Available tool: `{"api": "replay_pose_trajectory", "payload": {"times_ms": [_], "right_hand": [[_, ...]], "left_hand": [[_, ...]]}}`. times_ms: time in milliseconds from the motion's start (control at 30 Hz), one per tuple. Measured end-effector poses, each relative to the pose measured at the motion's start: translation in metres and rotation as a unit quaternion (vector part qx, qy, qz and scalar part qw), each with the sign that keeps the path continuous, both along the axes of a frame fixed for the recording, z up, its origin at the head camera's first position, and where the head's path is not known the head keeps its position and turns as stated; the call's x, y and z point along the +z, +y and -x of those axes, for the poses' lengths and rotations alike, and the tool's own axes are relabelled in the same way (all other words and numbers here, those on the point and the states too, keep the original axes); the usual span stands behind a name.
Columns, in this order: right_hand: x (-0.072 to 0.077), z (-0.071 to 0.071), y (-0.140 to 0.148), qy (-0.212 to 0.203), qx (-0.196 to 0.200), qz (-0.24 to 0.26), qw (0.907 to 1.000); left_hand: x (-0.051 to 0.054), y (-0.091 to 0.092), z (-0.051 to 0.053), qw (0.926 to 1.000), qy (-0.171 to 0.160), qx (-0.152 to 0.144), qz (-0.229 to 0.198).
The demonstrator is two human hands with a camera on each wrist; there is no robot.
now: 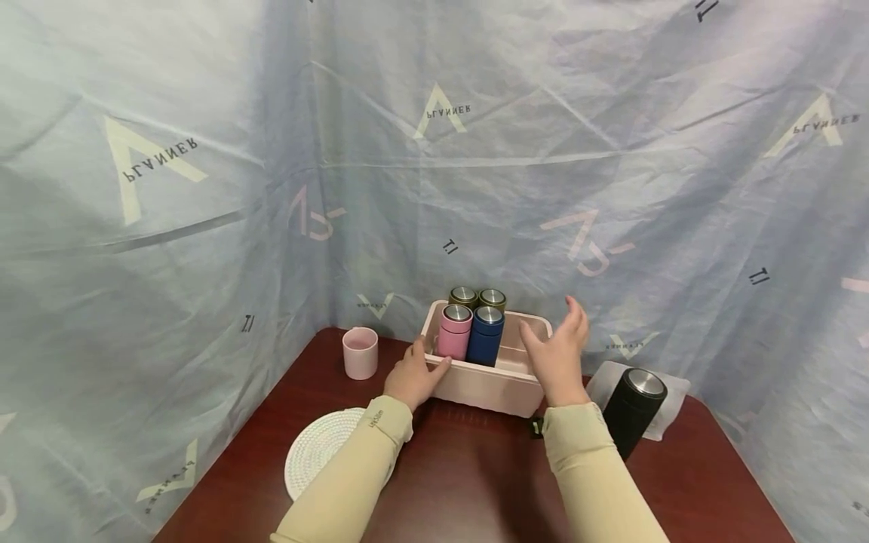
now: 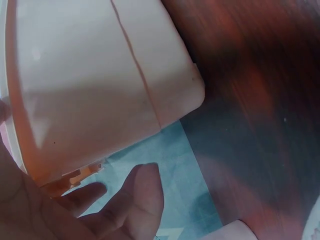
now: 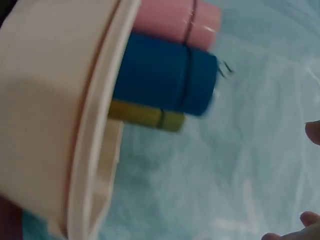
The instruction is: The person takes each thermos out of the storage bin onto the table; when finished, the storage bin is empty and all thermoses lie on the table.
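Observation:
A pale pink plastic bin (image 1: 485,388) holds several bottles with steel-topped lids: a pink bottle (image 1: 455,332) and a blue bottle (image 1: 486,338) in front, two olive-green bottles (image 1: 492,297) behind. My left hand (image 1: 413,375) rests at the bin's front left corner, its thumb by the front rim. In the left wrist view, loosely bent fingers (image 2: 145,192) extend past the bin's end wall. My right hand (image 1: 560,362) is over the bin's right end, fingers spread and nothing in them. The right wrist view shows its fingertips (image 3: 314,132) apart from the bin.
On the dark red table (image 1: 468,490), a pink mug (image 1: 360,353) stands at the left and a round white woven mat (image 1: 319,449) lies partly under my left forearm. A black bottle (image 1: 631,415) stands beside my right forearm, before a whitish pouch (image 1: 668,422). Printed cloth (image 1: 448,196) hangs behind.

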State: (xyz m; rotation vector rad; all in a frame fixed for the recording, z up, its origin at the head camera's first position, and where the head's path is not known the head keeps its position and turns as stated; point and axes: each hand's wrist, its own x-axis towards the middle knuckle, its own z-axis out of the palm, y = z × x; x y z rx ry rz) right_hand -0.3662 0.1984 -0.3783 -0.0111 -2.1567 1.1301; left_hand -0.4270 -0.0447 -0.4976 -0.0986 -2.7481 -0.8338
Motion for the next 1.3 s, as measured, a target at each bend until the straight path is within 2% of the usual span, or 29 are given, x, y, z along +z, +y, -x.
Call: {"api": "replay_pose_trajectory", "payload": {"times_ms": [267,400,667,900,1300], "right_hand": [[-0.013,0.036,-0.016,-0.063,0.039,0.016,0.9971],[-0.018,0.048,-0.02,-0.113,0.057,0.015,0.9918],[-0.029,0.064,-0.033,-0.181,0.09,0.004,0.9793],[-0.038,0.071,-0.043,-0.18,0.087,-0.015,0.9798],[-0.041,0.069,-0.051,-0.164,0.096,-0.012,0.9817]], "left_hand": [[-0.001,0.004,0.0,1.0,0.003,0.006,0.004],[0.0,0.003,0.0,0.9999,0.008,0.01,0.007],[0.0,0.001,0.002,1.0,0.007,0.002,0.003],[-0.005,0.0,0.002,1.0,-0.001,0.0,-0.002],[-0.005,-0.002,0.002,1.0,-0.005,-0.002,-0.003]]}}
